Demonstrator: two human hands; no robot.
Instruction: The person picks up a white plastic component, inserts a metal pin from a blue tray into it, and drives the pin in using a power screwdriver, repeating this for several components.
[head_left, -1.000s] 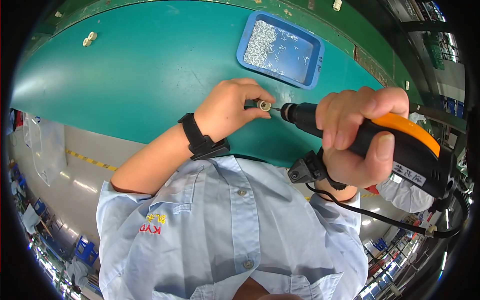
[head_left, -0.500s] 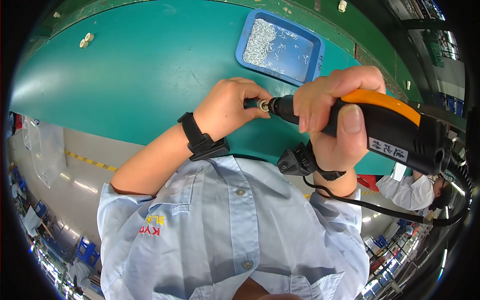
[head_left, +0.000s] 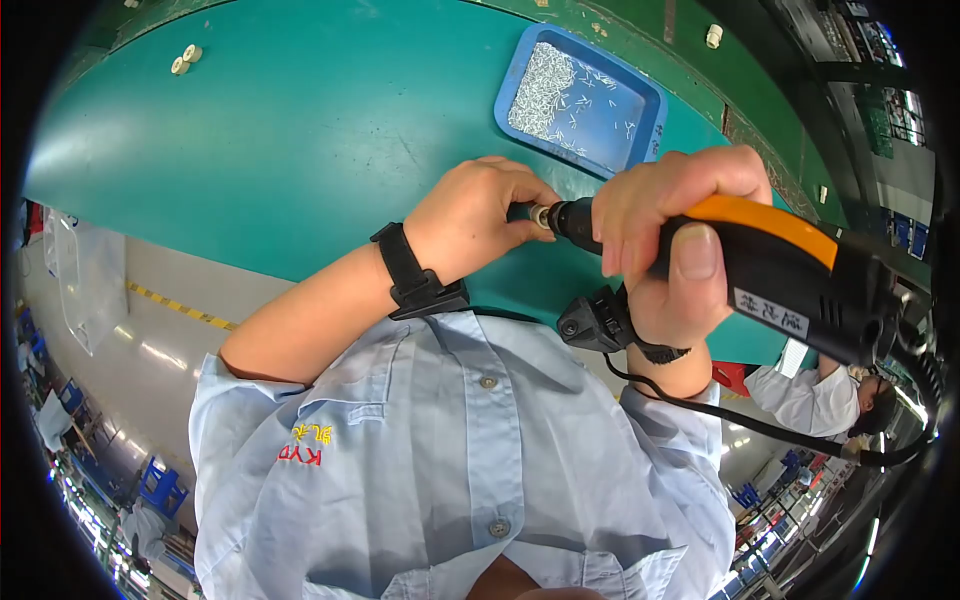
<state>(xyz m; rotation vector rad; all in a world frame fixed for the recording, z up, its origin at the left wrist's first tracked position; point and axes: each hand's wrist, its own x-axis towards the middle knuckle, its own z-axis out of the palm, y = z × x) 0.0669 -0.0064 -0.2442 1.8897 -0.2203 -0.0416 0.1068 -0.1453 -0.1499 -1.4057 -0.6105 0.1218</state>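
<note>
My right hand is wrapped round a black electric screwdriver with an orange strip along its top. The tool lies roughly level, its nose pointing left. My left hand pinches a small cream-coloured round part between thumb and fingers. The screwdriver's nose meets that part, or nearly so; the bit's tip is hidden. Just beyond the hands stands a blue tray holding a heap of small silvery screws, thickest at its left end.
Two small cream cylinders sit at the far left of the green table. Another cream piece is on the green ledge beyond. A black cable loops from my right wrist toward the tool's rear. At right, a person sits nearby.
The tray, the cream cylinders and my left hand appear slightly farther right in the picture. Both hands keep their grip, with the screwdriver's nose still at the cream part.
</note>
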